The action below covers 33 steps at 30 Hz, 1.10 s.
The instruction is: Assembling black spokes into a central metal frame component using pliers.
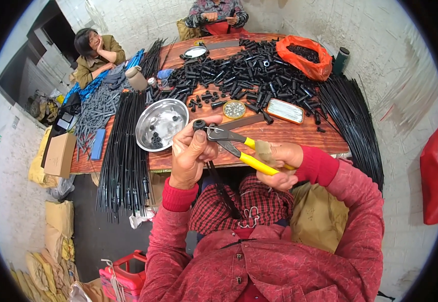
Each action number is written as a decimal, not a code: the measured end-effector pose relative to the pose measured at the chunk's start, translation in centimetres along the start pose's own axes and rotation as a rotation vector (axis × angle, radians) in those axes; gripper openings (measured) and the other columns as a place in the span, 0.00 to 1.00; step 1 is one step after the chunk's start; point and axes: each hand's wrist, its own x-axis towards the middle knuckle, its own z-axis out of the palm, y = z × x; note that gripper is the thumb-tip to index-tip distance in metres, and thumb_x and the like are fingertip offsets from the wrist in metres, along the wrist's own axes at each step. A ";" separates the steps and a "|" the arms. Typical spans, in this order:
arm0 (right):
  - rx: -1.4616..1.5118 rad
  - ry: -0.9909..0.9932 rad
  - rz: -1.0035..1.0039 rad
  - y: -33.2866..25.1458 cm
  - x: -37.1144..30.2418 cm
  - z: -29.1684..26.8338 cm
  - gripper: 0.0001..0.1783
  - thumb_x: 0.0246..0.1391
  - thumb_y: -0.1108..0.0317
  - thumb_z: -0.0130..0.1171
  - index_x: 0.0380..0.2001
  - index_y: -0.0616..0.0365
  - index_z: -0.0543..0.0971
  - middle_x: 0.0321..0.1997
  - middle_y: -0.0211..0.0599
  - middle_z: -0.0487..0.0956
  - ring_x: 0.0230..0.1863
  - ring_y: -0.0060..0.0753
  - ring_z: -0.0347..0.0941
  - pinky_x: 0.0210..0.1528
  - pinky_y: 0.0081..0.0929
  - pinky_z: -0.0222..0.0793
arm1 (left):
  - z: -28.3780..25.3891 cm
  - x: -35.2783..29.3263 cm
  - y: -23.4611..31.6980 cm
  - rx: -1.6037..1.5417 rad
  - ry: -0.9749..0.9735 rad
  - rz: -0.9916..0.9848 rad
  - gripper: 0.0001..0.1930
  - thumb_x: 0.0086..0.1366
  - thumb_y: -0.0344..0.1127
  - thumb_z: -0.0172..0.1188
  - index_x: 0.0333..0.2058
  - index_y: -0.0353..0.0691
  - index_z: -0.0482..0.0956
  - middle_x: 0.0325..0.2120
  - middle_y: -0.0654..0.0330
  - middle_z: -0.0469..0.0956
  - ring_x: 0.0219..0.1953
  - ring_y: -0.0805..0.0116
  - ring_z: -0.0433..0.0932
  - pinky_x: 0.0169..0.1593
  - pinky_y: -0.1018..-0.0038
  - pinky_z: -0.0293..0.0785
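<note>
Pinched in my left hand (190,158) is a small round black plastic fitting (199,124), its end facing up. A thin black strip or rod (220,186) hangs below this hand toward the lap; whether it joins the fitting is hidden by the fingers. My right hand (281,163) is wrapped round the yellow handles of end-cutting pincers (256,162), with a piece of tan tape or cloth at the fingers. The pincers' jaws meet the side of the fitting, beside my left fingertips.
On the wooden table (309,137) stand a steel bowl (146,133) with black rings, a round tin (234,109), a tray of pins (285,110) and a red bag (324,70). Black tubes (229,65) pile behind; rod bundles (126,151) overhang the edge. Two people (98,58) sit across.
</note>
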 end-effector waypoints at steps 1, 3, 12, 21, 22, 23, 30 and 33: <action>-0.231 -0.021 -0.093 0.1 -0.1 -1.1 0.22 0.61 0.49 0.53 0.41 0.60 0.72 0.17 0.37 0.69 0.08 0.22 0.60 0.06 0.18 0.55 | 0.3 0.1 -0.2 0.001 0.026 0.004 0.25 0.68 0.44 0.56 0.53 0.27 0.69 0.16 0.71 0.61 0.16 0.84 0.52 0.20 0.83 0.49; -0.596 0.165 -0.146 -1.8 -0.8 0.7 0.22 0.56 0.54 0.59 0.44 0.61 0.72 0.21 0.37 0.71 0.12 0.23 0.65 0.10 0.19 0.60 | -0.2 0.0 -0.2 0.015 0.066 0.006 0.25 0.69 0.44 0.55 0.53 0.27 0.69 0.16 0.71 0.61 0.16 0.84 0.53 0.20 0.83 0.49; -1.810 0.697 -0.731 -2.3 -2.5 3.0 0.23 0.53 0.60 0.62 0.48 0.63 0.74 0.26 0.41 0.78 0.25 0.31 0.77 0.26 0.27 0.72 | 0.2 0.0 -0.5 -0.042 0.042 0.004 0.26 0.68 0.43 0.56 0.55 0.27 0.67 0.15 0.72 0.57 0.15 0.84 0.52 0.20 0.83 0.49; -1.753 0.684 -0.763 -2.7 -2.7 3.1 0.30 0.43 0.61 0.66 0.49 0.62 0.72 0.32 0.37 0.78 0.25 0.28 0.76 0.29 0.30 0.72 | 0.5 0.3 -0.7 -0.050 0.103 0.021 0.28 0.67 0.43 0.58 0.57 0.26 0.65 0.14 0.73 0.55 0.15 0.84 0.51 0.20 0.82 0.47; -1.920 0.789 -0.943 -2.2 -2.4 3.7 0.29 0.43 0.60 0.66 0.48 0.61 0.73 0.32 0.36 0.78 0.27 0.29 0.76 0.31 0.33 0.72 | 0.4 0.2 -0.7 -0.053 0.104 0.018 0.28 0.67 0.43 0.58 0.57 0.26 0.65 0.14 0.73 0.55 0.15 0.84 0.51 0.20 0.82 0.47; -1.921 0.790 -0.940 -2.1 -2.4 3.5 0.29 0.43 0.60 0.66 0.48 0.61 0.73 0.32 0.36 0.78 0.27 0.29 0.76 0.31 0.33 0.72 | 0.2 0.2 -0.7 -0.061 0.069 0.016 0.28 0.67 0.43 0.58 0.57 0.26 0.65 0.14 0.73 0.55 0.15 0.84 0.50 0.19 0.82 0.47; -0.441 0.241 -0.029 -2.0 -2.6 0.5 0.37 0.63 0.36 0.37 0.37 0.66 0.71 0.14 0.34 0.68 0.05 0.17 0.55 0.05 0.16 0.50 | -0.3 0.2 -1.3 -0.133 -0.049 0.027 0.27 0.67 0.42 0.57 0.56 0.26 0.65 0.14 0.74 0.53 0.15 0.84 0.48 0.19 0.81 0.44; -0.399 0.247 -0.084 -1.6 -1.6 0.6 0.39 0.63 0.36 0.36 0.33 0.71 0.72 0.09 0.35 0.65 0.04 0.19 0.54 0.03 0.17 0.48 | -0.4 0.0 -1.0 -0.171 -0.064 0.010 0.27 0.68 0.42 0.56 0.56 0.25 0.64 0.14 0.75 0.51 0.14 0.84 0.47 0.19 0.81 0.43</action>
